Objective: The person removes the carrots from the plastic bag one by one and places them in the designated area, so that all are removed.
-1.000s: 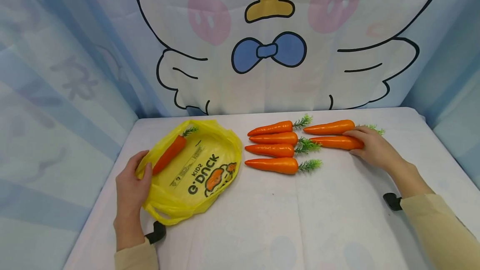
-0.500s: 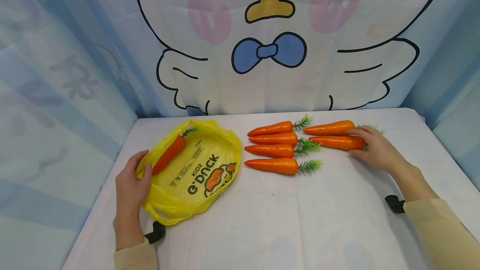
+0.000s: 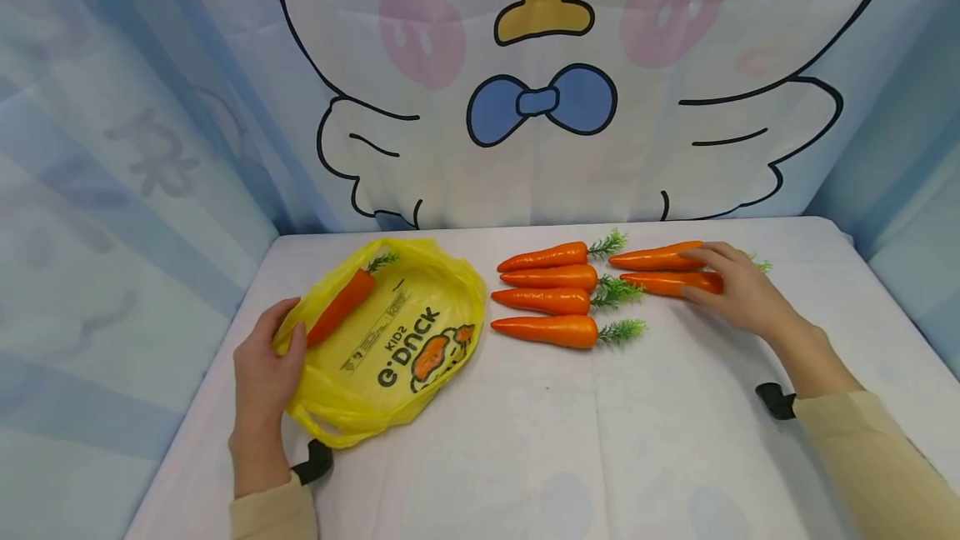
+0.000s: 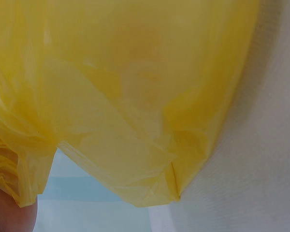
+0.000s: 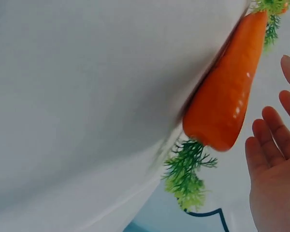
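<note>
My left hand (image 3: pixel 266 365) grips the left edge of a yellow plastic bag (image 3: pixel 453 286), thumb on the near side. An orange toy carrot (image 3: pixel 341 307) with a green top lies along the bag's left part, close to that thumb. In the left wrist view the yellow bag (image 4: pixel 135 121) fills most of the picture, with a bit of finger at lower left. My right hand (image 3: pixel 738 294) is over the thick ends of two carrots, the front one (image 3: pixel 652 282) and the back one (image 3: pixel 641 258). The right wrist view shows its fingers extended beside a carrot (image 5: pixel 227 87).
Several more carrots (image 3: pixel 551 330) lie in a stacked column between bag and right hand, tips pointing left. Everything rests on a white cloth-covered table (image 3: pixel 510 457). A cartoon backdrop (image 3: pixel 525 182) hangs behind the table's far edge.
My right hand has shifted slightly left and away from me over the two right-hand carrots. The left hand, bag and column of carrots stay in place.
</note>
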Demonstrator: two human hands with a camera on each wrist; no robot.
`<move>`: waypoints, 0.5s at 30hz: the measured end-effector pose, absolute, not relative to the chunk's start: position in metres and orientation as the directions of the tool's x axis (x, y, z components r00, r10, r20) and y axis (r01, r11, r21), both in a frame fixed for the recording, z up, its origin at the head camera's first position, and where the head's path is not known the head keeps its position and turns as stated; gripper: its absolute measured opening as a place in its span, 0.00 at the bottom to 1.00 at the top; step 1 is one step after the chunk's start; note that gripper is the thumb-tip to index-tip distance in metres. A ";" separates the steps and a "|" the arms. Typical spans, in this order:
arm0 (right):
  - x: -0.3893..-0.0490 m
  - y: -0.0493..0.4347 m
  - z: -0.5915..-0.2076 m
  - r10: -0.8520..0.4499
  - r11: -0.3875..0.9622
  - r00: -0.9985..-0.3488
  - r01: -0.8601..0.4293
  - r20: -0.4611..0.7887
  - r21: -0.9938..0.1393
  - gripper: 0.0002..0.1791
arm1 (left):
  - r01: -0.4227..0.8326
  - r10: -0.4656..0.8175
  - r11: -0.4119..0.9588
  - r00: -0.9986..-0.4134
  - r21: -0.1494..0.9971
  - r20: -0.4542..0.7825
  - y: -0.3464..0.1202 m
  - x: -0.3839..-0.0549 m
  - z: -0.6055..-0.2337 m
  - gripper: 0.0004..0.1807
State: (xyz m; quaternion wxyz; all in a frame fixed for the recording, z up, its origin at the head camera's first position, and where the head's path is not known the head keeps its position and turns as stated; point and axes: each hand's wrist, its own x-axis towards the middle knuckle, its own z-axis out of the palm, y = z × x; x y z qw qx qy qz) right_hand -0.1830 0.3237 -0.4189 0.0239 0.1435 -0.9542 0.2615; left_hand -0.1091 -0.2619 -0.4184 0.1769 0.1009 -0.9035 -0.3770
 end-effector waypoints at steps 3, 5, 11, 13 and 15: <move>-0.185 0.319 -0.417 -0.263 0.822 -0.955 -0.295 0.135 -0.487 0.28 | -0.046 -0.314 0.694 -0.918 0.719 0.244 -0.261 -0.110 -0.418 0.22; -0.186 0.315 -0.416 -0.262 0.822 -0.955 -0.295 0.136 -0.486 0.28 | -0.044 -0.313 0.696 -0.917 0.717 0.247 -0.261 -0.110 -0.418 0.22; -0.189 0.304 -0.415 -0.261 0.826 -0.957 -0.291 0.129 -0.482 0.29 | -0.032 -0.308 0.704 -0.914 0.710 0.263 -0.261 -0.110 -0.417 0.22; -0.189 0.299 -0.414 -0.269 0.820 -0.955 -0.296 0.127 -0.490 0.30 | -0.034 -0.308 0.703 -0.915 0.710 0.261 -0.261 -0.110 -0.418 0.22; -0.189 0.294 -0.412 -0.275 0.812 -0.953 -0.303 0.130 -0.498 0.31 | -0.036 -0.309 0.702 -0.915 0.711 0.259 -0.261 -0.110 -0.419 0.22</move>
